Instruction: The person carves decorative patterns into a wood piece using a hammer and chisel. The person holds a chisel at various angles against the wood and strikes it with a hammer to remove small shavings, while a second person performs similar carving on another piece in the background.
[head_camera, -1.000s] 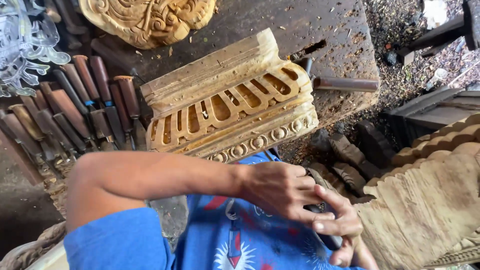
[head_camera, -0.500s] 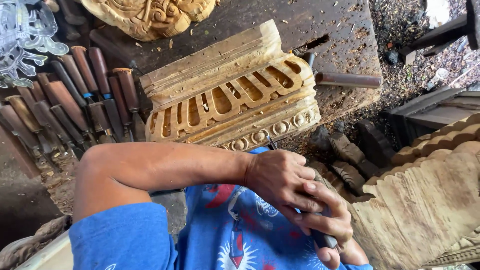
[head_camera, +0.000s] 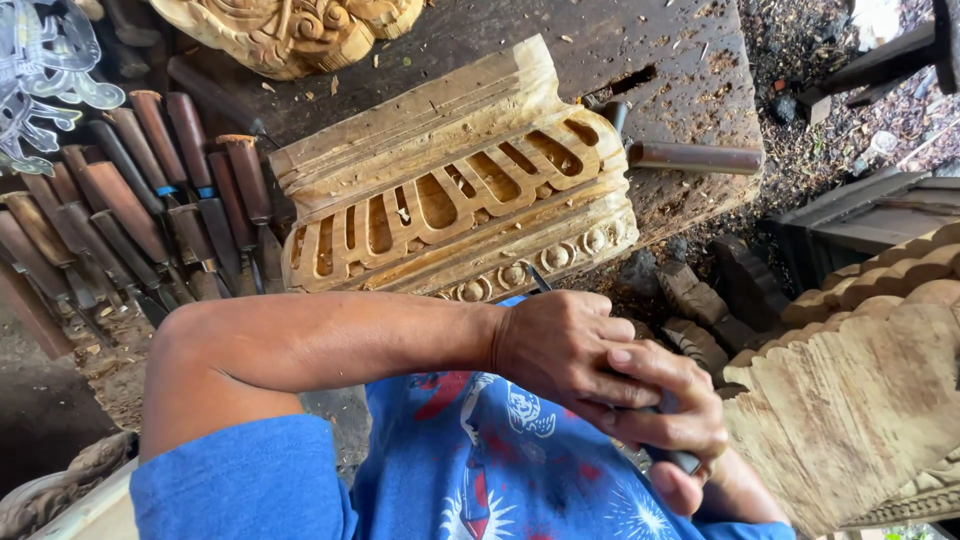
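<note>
The carved wooden block (head_camera: 455, 190) lay on the dark workbench (head_camera: 660, 60), its row of open slots facing up and a band of small round rosettes along its near edge. I saw my left hand (head_camera: 565, 350) just below that near edge, arm crossing in from the left, fingers curled over a slim chisel (head_camera: 541, 280) whose thin blade tip poked up toward the rosettes. My right hand (head_camera: 680, 430) sat right beside the left, below and to the right of the block, closed around the tool's dark handle end. Left of the block stood a row of wood-handled chisels (head_camera: 150, 190). Above it lay another carved ornament (head_camera: 290, 35). To its right a round-handled tool (head_camera: 695, 157) rested on the bench, and further right and lower, a scalloped wooden panel (head_camera: 860, 400).
</note>
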